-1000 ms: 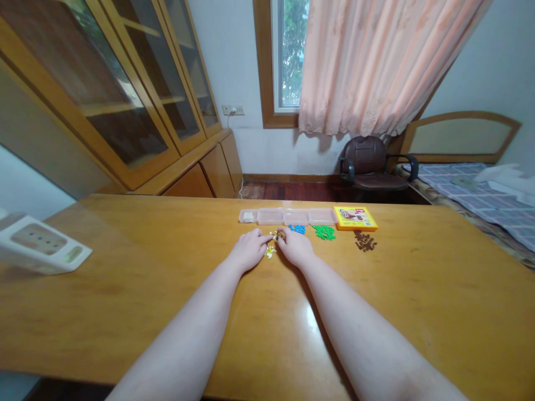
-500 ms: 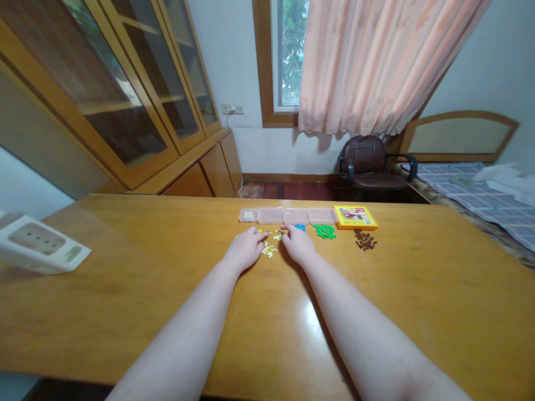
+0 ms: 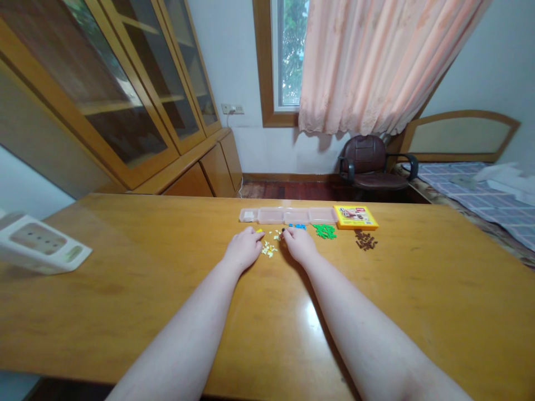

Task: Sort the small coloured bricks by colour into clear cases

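My left hand (image 3: 243, 248) and my right hand (image 3: 298, 245) rest on a wooden table (image 3: 125, 267), fingertips turned toward each other. Between them lies a small pile of pale yellow pieces (image 3: 270, 249). My right fingertips pinch a tiny piece at the pile's far edge. My left fingertips touch the table beside a yellow piece; whether they hold anything is too small to tell. Just beyond lie blue pieces (image 3: 297, 226), green pieces (image 3: 324, 231) and brown pieces (image 3: 365, 240).
A clear compartment tray (image 3: 288, 215) and a yellow box (image 3: 355, 218) stand at the table's far side. A white device (image 3: 39, 245) lies at the left edge. Behind the table are cabinets, a dark chair (image 3: 370, 164) and a bed.
Both hands slid slightly away from me and drew a little apart, uncovering more of the yellow pile. The small dark piece held between the fingertips a second ago is no longer visible.
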### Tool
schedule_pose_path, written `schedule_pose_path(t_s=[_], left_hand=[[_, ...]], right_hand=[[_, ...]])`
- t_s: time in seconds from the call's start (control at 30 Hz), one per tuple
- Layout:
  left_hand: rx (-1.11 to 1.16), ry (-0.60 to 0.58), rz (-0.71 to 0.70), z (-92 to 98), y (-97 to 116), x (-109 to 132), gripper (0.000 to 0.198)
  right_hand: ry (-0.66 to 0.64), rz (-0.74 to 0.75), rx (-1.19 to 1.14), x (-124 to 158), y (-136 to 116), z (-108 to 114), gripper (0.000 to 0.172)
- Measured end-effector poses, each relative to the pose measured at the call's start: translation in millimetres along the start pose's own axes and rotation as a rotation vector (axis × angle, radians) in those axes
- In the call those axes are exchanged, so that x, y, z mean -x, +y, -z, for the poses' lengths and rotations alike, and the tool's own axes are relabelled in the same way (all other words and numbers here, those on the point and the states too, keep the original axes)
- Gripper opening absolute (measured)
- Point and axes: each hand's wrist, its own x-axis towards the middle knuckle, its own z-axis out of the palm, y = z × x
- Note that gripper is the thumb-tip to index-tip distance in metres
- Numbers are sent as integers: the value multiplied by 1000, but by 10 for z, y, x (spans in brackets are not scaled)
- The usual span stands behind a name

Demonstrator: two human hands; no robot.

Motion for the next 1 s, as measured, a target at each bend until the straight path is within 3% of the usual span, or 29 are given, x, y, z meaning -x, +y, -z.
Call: schedule_pose_path(t_s=[0.2,0.53,0.77,1.0], left_hand=[[35,31,-238,11,86,28,35],[79,6,-321,-26,75,22,37],[53,19,-234,-34,64,1,38],[107,6,-334,-36,71,19,38]], right_hand=[[-5,19,58,3,7,-14,40],[-19,12,97,-8,-7,-11,40],[19,17,99,-26,31,-39,40],[16,9,78,-39,33,-47,38]])
